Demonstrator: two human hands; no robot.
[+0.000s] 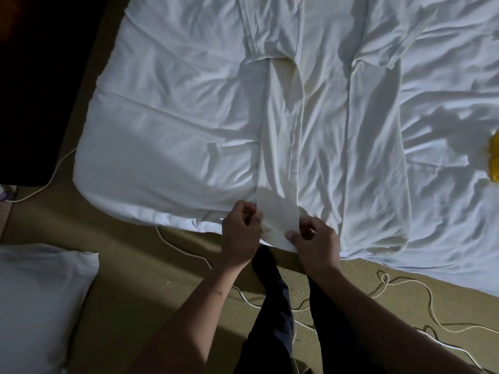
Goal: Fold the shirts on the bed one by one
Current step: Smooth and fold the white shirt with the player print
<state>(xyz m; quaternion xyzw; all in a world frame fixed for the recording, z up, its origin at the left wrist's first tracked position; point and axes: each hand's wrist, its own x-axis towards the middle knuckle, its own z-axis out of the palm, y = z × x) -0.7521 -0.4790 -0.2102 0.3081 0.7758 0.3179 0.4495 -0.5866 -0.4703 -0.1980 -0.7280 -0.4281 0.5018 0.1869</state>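
A white shirt (318,109) lies flat on the white bed sheet (167,109), its collar end far from me and its hem at the near edge. Its left side is folded inward into a narrow cream-white strip (280,147) running down to the bed's edge. My left hand (240,233) pinches the strip's bottom left corner. My right hand (316,236) pinches its bottom right corner. Both hands sit just past the mattress edge, close together. The shirt's right half (375,157) lies spread out, one short sleeve (388,47) angled outward.
A yellow cloth item (493,157) lies at the right edge of the bed. A white pillow (40,306) sits on the floor at lower left. White cables (429,295) trail over the olive mat floor. My dark trouser legs (275,306) stand at the bed.
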